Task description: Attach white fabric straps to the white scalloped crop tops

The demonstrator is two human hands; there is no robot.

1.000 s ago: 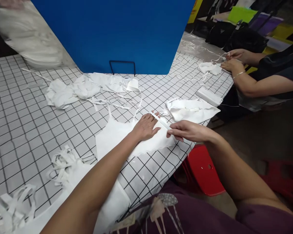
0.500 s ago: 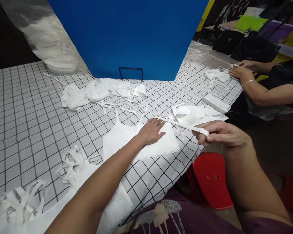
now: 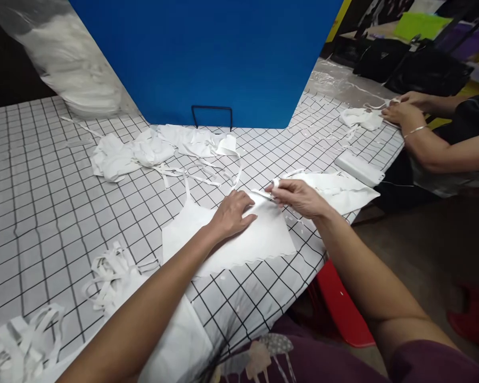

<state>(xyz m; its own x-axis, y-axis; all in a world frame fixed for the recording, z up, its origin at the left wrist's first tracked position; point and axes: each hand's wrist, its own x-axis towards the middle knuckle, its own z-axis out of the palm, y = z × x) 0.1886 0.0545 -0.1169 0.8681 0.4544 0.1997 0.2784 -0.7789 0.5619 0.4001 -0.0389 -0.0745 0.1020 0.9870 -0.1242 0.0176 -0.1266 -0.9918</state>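
Observation:
A white camisole-like garment [image 3: 247, 244] with thin straps and a wavy lower edge lies flat on the gridded tablecloth. My left hand [image 3: 232, 214] rests on its upper part, palm down, thumb apart from the fingers. Just to the right, my right hand [image 3: 297, 197] pinches a white strap [image 3: 275, 182] close to the garment's upper right edge. Part of the strap is hidden by the fingers. Behind the right hand lies another white garment piece [image 3: 339, 189]. Crumpled white garments [image 3: 151, 146] with trailing straps lie farther back.
A large blue board [image 3: 207, 58] stands at the back beside a clear bag of white pieces [image 3: 75, 69]. Bundles of white straps [image 3: 27, 340] lie at the lower left. A white box [image 3: 359, 167] sits near the right edge. A co-worker's hands [image 3: 403, 111] handle white fabric. Below is a red stool [image 3: 343, 306].
My right hand has moved left and inward with the strap, from beyond the table edge to the garment's upper edge. The strap is no longer stretched out. My left hand stays on the garment.

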